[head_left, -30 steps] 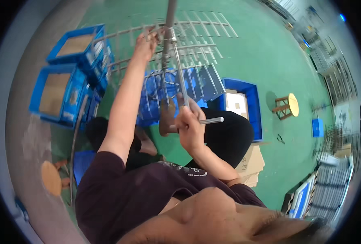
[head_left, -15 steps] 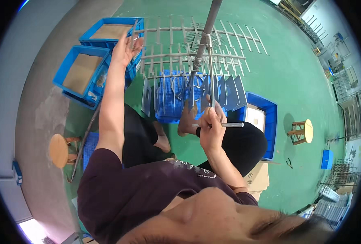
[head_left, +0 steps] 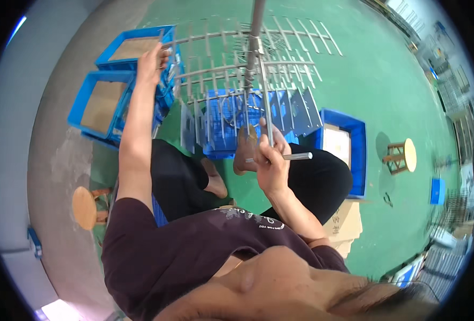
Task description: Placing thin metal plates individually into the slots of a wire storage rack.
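- Fingers of my right hand (head_left: 272, 170) are wrapped firmly around the T-handle (head_left: 301, 156) at the near end of the metal rod (head_left: 265, 91).
- My left hand (head_left: 150, 65) is partly curled beside the left end of the top rail (head_left: 210, 35); blur keeps me from telling whether it grips anything.
- Ahead of my legs I see the tiered metal rack (head_left: 295, 63), a grey pole (head_left: 255, 21) crossing its middle, flat plates (head_left: 305, 107) edge-on along the lowest tier.
- I'd worry most about uneven force: a sharp pull at the rail end could twist the rack against the rod.
- A jolt might knock neighbouring plates together, since they sit close.
- A wide left sweep could catch the blue crates (head_left: 78, 104) just beside that hand.
- If my right grip slipped, the handle could strike the right knee (head_left: 325, 171).
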`<state>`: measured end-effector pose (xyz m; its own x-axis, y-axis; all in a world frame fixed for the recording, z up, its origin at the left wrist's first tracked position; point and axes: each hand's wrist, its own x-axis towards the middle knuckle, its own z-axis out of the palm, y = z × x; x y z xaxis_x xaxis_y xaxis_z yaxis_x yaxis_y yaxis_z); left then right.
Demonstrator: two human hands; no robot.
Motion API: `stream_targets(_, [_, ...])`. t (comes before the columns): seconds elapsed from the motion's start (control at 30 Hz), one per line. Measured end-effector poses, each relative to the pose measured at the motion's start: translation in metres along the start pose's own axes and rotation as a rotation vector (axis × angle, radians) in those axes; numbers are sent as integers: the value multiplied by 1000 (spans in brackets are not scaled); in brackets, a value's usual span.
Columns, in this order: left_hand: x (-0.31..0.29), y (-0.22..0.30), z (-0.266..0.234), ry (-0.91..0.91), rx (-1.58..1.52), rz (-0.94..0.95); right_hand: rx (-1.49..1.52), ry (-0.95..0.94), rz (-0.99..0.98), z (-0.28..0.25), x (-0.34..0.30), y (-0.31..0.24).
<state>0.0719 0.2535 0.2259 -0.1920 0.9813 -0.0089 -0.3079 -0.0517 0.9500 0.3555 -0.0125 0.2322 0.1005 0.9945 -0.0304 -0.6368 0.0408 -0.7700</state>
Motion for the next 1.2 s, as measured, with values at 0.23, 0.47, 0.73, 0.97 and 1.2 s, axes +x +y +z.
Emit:
stream_targets(0.23, [5, -2, -19, -57, -169, -82, 237, -52, 9, 0, 3, 7])
stream_targets(0.47, [-159, -54, 51, -468, -151, -303, 261, -59, -13, -17, 7, 10])
stream_targets(0.73, [-251, -61, 95, -1073, 480, -236, 46, -77, -9, -20, 3, -19])
stream_targets(0.97, [-239, -58, 98, -1131, 438, -437, -1705, -380, -873, 7, 9, -123])
stream_targets(1.2, [-193, -115, 109, -1789, -274, -470, -2426, -999, -505, 21, 21, -109])
